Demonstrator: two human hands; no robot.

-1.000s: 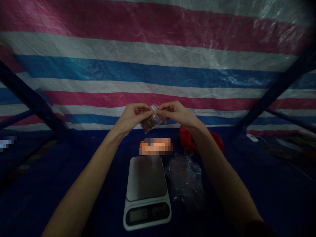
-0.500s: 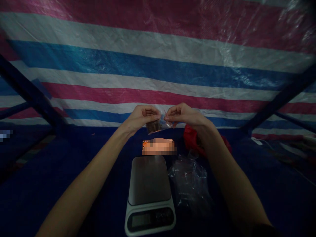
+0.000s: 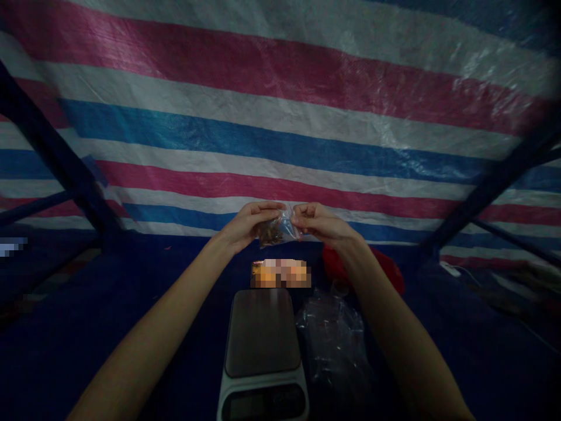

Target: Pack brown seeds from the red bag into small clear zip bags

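Both hands hold a small clear plastic bag (image 3: 287, 228) up in front of me, beyond the scale. Brownish bits, too small to name, lie in the bag's left part. My left hand (image 3: 245, 225) is closed on the bag's left side, thumb toward me. At its right end, my right hand (image 3: 322, 223) pinches the bag between thumb and fingers. A digital scale (image 3: 263, 333) with a bare metal plate sits below the hands. To its right is a pile of clear plastic bags (image 3: 335, 333).
A lit screen (image 3: 280, 275), blurred out, stands behind the scale. A red bag (image 3: 388, 269) lies beyond my right forearm. Dark blue frame bars (image 3: 56, 152) slant on both sides, and a striped tarp (image 3: 280, 128) hangs at the back. A white plug-like piece with a cord (image 3: 450, 269) is at right.
The view has tilted up slightly, so everything sits lower. The small bag is now spread flatter between my hands, with its contents showing more plainly. Both hands still grip it.
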